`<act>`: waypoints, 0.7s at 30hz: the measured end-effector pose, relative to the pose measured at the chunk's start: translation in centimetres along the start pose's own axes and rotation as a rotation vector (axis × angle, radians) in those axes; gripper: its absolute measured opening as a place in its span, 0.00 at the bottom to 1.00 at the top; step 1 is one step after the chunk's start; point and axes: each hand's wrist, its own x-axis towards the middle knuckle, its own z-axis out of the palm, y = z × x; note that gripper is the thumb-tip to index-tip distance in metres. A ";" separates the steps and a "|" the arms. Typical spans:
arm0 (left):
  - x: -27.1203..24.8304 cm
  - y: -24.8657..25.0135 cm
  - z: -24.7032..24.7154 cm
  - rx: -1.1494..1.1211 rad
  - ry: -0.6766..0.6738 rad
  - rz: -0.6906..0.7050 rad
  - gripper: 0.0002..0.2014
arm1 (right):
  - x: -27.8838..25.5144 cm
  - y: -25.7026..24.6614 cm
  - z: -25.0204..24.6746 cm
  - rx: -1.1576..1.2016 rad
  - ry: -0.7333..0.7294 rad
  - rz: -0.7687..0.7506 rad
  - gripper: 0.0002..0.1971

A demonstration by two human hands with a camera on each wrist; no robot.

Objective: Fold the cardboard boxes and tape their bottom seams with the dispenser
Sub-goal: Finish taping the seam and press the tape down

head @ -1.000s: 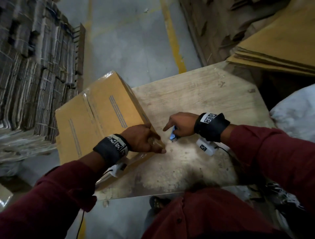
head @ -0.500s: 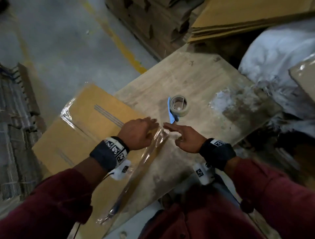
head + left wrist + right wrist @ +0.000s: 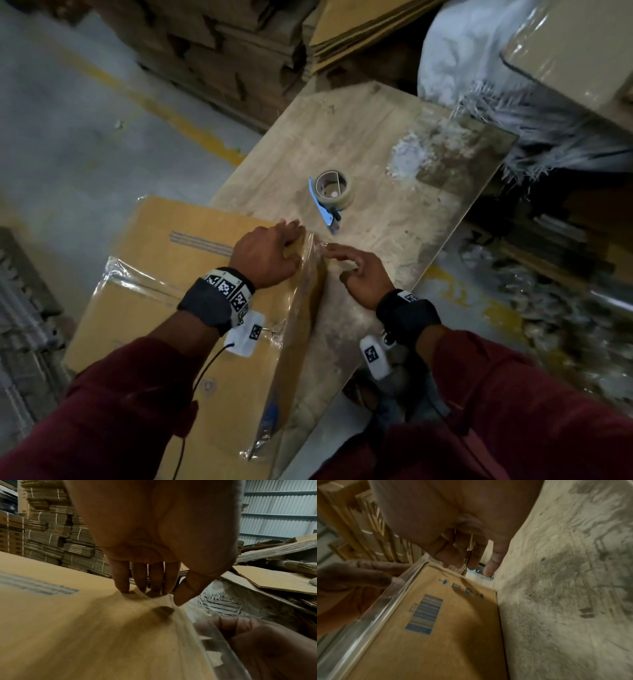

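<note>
A brown cardboard box [image 3: 164, 260] leans against the near-left edge of the wooden table [image 3: 394, 240], with clear tape [image 3: 301, 291] running over its top and down its right edge. My left hand [image 3: 291, 229] lies on the box's top corner, its straight fingers pressing the tape, as the left wrist view shows [image 3: 150, 592]. Just right of that corner, my right hand [image 3: 339, 253] touches the tape with relaxed fingers and holds nothing. The tape dispenser [image 3: 332, 195], blue-handled with a nearly used roll, lies alone on the table beyond both hands.
Stacks of flattened cardboard [image 3: 222, 51] stand behind the table and more [image 3: 20, 325] at the left. A white sack [image 3: 479, 51] and another taped box [image 3: 582, 44] sit at the upper right. Grey concrete floor with a yellow line [image 3: 154, 102] lies to the left.
One second ago my right hand held the dispenser near the box corner; it now lies on the table. Both hands have moved to the taped corner with fingers spread.
</note>
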 end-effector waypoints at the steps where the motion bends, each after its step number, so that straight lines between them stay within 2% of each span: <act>1: -0.1 0.2 -0.1 -0.008 0.008 -0.003 0.38 | 0.1 0.1 -0.1 0.038 0.069 0.039 0.30; 3: -0.2 0.7 -0.4 -0.021 0.018 -0.012 0.37 | 0.7 -0.5 -0.5 0.114 0.127 0.087 0.29; 5: -0.1 1.0 -0.7 -0.016 0.019 -0.030 0.35 | 1.6 -1.2 -0.6 0.142 0.059 0.070 0.31; 7: 0.1 0.8 -0.5 -0.018 0.038 -0.035 0.34 | 2.3 -1.6 0.1 0.086 -0.024 -0.014 0.30; 9: 0.4 0.5 -0.3 -0.039 0.054 -0.012 0.36 | 2.4 -0.9 1.1 0.011 -0.008 -0.149 0.33; 11: 0.7 0.2 -0.2 -0.040 0.049 0.005 0.37 | 2.2 0.1 1.6 0.021 0.005 -0.163 0.36; 15: 0.8 0.2 -0.1 -0.024 0.045 0.012 0.35 | 1.2 1.8 3.5 -0.126 0.054 -0.251 0.45; 21: 0.7 0.4 -0.2 -0.062 0.032 0.007 0.37 | 0.4 2.2 6.5 -0.358 0.020 -0.147 0.51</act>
